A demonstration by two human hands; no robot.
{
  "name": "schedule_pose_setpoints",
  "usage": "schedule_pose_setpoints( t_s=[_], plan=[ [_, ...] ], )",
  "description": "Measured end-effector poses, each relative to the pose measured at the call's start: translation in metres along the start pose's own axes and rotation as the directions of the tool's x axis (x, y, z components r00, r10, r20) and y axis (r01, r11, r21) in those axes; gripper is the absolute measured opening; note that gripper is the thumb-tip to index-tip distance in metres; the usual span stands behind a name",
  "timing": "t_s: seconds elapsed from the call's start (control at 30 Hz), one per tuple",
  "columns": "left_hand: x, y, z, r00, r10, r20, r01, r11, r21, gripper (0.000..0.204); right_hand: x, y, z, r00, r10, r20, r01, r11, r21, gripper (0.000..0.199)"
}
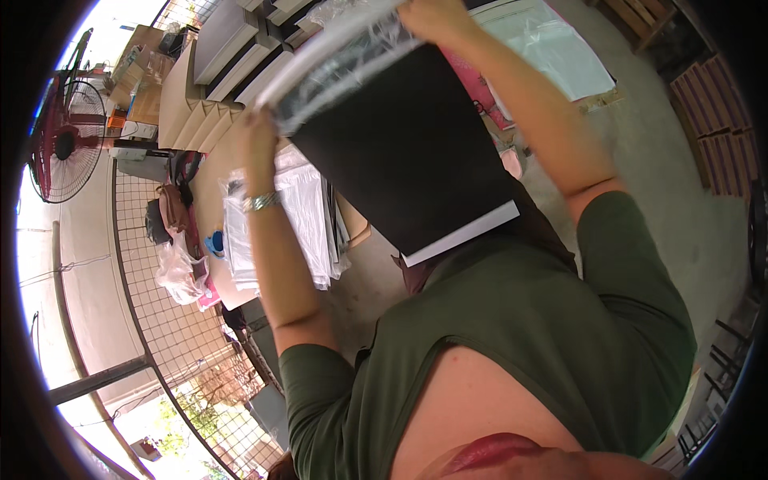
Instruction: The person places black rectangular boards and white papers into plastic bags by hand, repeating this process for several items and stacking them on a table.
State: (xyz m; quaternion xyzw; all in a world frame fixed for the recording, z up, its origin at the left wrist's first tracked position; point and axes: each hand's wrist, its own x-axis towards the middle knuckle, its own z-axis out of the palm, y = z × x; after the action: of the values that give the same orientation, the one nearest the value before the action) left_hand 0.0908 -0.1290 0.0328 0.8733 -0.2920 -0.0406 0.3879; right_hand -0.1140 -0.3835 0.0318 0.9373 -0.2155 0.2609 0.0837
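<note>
In front of my body is a large flat black panel (400, 152) with a white strip along its near edge; I cannot tell whether it is a board or a box. A clear plastic bag (344, 68) lies across its far end, crumpled and shiny, its far edge blurred. My left hand (260, 144) is closed on the bag's left corner, partly smeared by motion. At the far right corner, my right hand (434, 20) grips the same bag with bent fingers. How far the bag reaches over the panel is hard to see.
Left of the panel, a stack of plastic-wrapped sheets (296, 216) lies on a table. Behind are stacked black-and-white boxes (240, 56) and folded cardboard (188, 112). A fan (68, 144) stands far left. White plastic-covered sheets (552, 64) lie at the far right.
</note>
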Motion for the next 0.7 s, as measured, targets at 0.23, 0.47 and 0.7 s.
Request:
schedule_pose_setpoints(
  t_s=[0.23,0.47,0.7],
  plan=[
    [-0.115,0.059,-0.144,0.968,0.244,0.067,-0.204,0.909,-0.363,0.036,-0.022,-0.004,-0.166,0.92,-0.213,0.328,-0.369,-0.194,0.909,0.021],
    [-0.147,0.025,-0.138,0.907,0.025,0.419,0.372,0.417,-0.83,0.038,-0.087,0.005,-0.18,0.836,-0.241,0.493,-0.546,-0.457,0.702,0.027],
    [-0.14,-0.021,-0.072,0.707,-0.145,0.693,0.691,0.353,-0.631,0.021,-0.144,0.028,-0.077,0.827,-0.131,0.547,-0.506,-0.596,0.623,0.028]
  ],
)
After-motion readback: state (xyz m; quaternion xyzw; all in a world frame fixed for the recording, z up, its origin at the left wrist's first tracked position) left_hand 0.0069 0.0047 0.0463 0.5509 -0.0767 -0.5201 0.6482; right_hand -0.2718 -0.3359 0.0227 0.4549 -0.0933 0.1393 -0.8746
